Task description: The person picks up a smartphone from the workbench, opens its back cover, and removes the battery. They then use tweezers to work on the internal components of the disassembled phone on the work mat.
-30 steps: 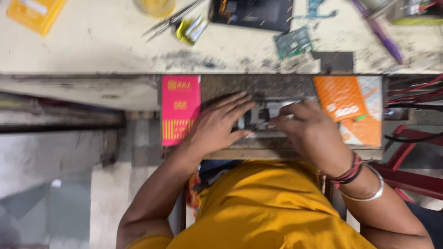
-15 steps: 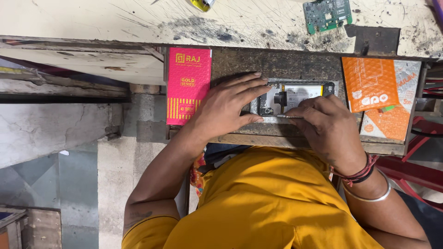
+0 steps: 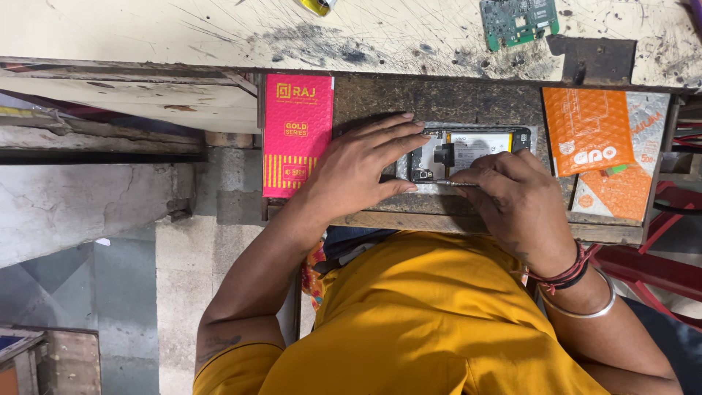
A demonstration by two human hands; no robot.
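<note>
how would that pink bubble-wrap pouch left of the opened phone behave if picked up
The pink bubble-wrap pouch is flat and padded, so it likely feels light and bends floppily. Its glossy film may be a bit slippery. Lying flat on the wooden ledge, it should slide, not roll.

- bubble-wrap pouch (image 3: 296,135) on the left is hot pink with yellow stripes and yellow print
- pouch (image 3: 587,130) on the right is bright orange with white print, lying over a silvery-grey one (image 3: 635,172) with orange lettering
- opened phone (image 3: 468,152): black frame, white-grey battery label, dark bits near the camera end
- circuit board (image 3: 518,20) up top is green
- worktop (image 3: 219,33) is cream, scratched, with black smudges
- shirt (image 3: 409,322) is mustard yellow
- wrist has red and black threads (image 3: 563,276) plus a silver bangle (image 3: 585,311)
</note>
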